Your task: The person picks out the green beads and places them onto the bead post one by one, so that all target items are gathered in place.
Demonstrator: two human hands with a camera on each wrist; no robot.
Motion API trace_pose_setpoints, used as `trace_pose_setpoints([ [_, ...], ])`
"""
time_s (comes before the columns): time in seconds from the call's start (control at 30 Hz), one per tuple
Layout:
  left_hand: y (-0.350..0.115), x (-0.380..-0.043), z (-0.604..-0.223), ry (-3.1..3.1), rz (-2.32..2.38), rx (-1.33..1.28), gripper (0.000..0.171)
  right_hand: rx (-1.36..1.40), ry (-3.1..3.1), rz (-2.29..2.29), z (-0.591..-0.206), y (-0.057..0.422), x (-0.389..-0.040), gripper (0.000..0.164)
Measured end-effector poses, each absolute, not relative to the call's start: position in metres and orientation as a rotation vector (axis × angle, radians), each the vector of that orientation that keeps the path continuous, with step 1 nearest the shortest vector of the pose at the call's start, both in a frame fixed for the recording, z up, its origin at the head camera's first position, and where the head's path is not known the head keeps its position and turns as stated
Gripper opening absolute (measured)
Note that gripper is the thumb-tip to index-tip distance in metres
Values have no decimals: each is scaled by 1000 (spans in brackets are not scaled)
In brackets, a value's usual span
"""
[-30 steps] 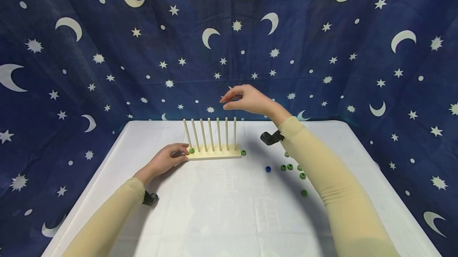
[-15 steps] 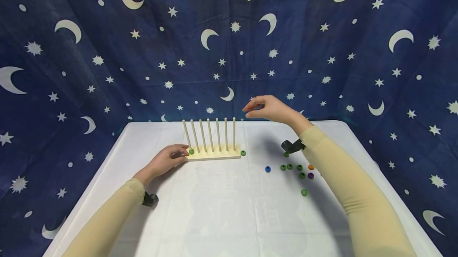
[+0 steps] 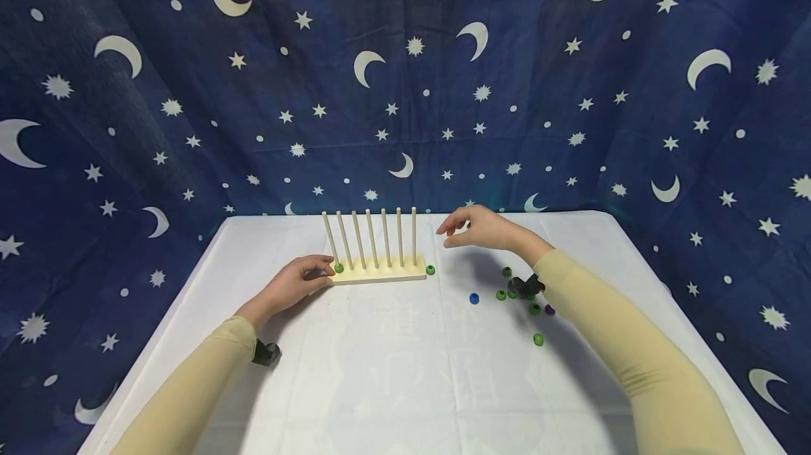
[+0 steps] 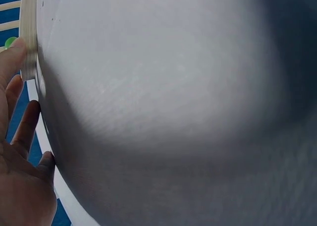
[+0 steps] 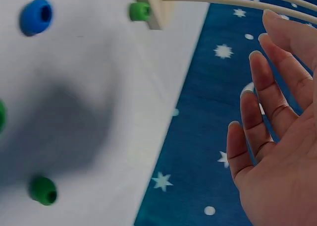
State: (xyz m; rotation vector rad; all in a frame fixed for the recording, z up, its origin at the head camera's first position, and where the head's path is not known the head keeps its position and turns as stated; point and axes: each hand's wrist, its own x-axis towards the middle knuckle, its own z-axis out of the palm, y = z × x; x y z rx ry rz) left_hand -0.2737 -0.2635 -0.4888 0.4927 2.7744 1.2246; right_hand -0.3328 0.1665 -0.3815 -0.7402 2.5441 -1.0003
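Observation:
A pale wooden peg board (image 3: 380, 274) with a row of upright pegs stands towards the back of the table. One green bead (image 3: 338, 268) sits at the foot of its leftmost peg. My left hand (image 3: 294, 280) holds the board's left end, thumb in front and fingers around the end. My right hand (image 3: 486, 228) hovers above the table to the right of the board, its fingers loosely bent; the right wrist view shows nothing in it. Another green bead (image 3: 431, 270) lies by the board's right end, and a blue bead (image 3: 474, 298) lies nearer the front.
Several green beads, one of them at the front (image 3: 538, 339), lie scattered below my right forearm. A purple bead (image 3: 550, 310) is partly covered by the sleeve. The black wrist camera (image 3: 526, 287) hides some beads. A dark blue star-patterned cloth (image 3: 405, 89) hangs behind the white table (image 3: 393, 370).
My right hand has moved right and down from above the board's right end. An orange bead seen half a second ago is now hidden by the right arm. The left hand stays put.

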Motion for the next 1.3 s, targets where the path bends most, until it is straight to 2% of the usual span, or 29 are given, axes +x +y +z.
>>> trace_pose_setpoints([
  [0.57,-263,-273,-490,2780,1229,497,10,-827,2480,-940,-426,162,-328,29],
  [1.07,-263,-272,-489,2790,1225,496,12,-795,2474,-990,-446,155,-319,31],
  [1.3,-264,-273,-491,2785,1243,507,11,-652,2590,-934,-452,150,-317,30],
])
